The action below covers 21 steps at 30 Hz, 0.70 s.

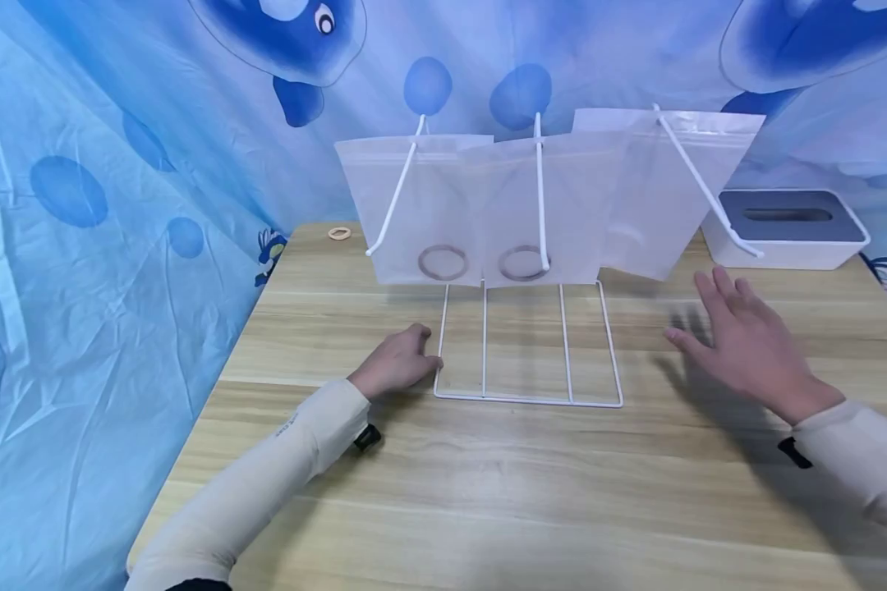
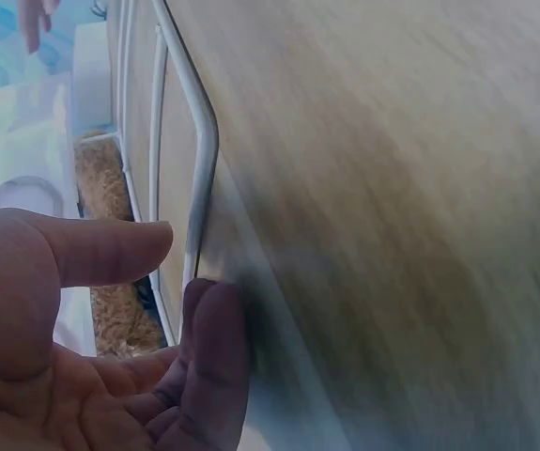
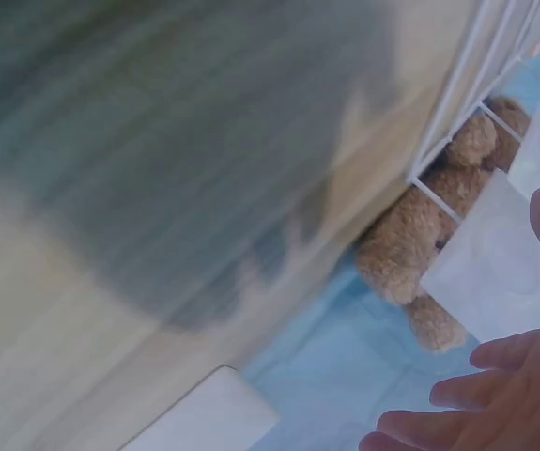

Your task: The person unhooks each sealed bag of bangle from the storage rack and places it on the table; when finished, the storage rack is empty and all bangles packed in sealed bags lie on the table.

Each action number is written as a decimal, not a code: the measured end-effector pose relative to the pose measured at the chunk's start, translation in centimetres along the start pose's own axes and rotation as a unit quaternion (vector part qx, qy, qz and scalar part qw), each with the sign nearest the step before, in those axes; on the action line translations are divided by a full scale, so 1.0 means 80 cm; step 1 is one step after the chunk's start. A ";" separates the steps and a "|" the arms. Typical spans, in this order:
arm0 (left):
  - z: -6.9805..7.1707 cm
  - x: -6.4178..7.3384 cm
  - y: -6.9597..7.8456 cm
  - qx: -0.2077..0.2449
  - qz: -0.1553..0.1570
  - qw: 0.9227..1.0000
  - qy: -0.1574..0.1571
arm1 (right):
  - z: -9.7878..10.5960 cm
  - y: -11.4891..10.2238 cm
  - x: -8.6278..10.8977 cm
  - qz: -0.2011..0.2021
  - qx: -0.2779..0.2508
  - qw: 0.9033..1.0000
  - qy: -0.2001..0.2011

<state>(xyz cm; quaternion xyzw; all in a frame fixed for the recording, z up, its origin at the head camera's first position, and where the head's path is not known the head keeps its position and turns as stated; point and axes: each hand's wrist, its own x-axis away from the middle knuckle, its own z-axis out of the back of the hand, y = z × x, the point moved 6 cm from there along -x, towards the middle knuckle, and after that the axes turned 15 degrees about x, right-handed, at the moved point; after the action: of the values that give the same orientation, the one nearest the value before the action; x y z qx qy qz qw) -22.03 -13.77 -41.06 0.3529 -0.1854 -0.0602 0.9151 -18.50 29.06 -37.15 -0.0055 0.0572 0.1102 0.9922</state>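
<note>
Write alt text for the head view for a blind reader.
A white wire rack stands on a wooden table, three translucent bags hanging from its prongs. The left hand is at the base's left side; the right hand hovers near a tissue box.

Bare hands on either side of the wire rack [image 1: 541, 205].
The left hand [image 1: 395, 361] curls fingers and thumb about the rack's left edge; the right hand [image 1: 757, 349] hovers apart, right of the rack, fingers outstretched; both arms [image 1: 262, 488] are sleeved.
</note>
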 end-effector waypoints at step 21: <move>-0.010 -0.009 0.008 0.050 -0.007 0.999 -0.006 | 0.029 0.006 -0.024 -0.021 -0.069 0.997 0.016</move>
<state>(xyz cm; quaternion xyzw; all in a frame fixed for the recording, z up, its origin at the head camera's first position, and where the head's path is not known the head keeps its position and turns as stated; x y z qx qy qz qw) -22.41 -12.66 -41.40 0.3991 -0.1917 -0.0593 0.8947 -20.23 29.16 -34.62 -0.0772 0.0655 0.0932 0.9905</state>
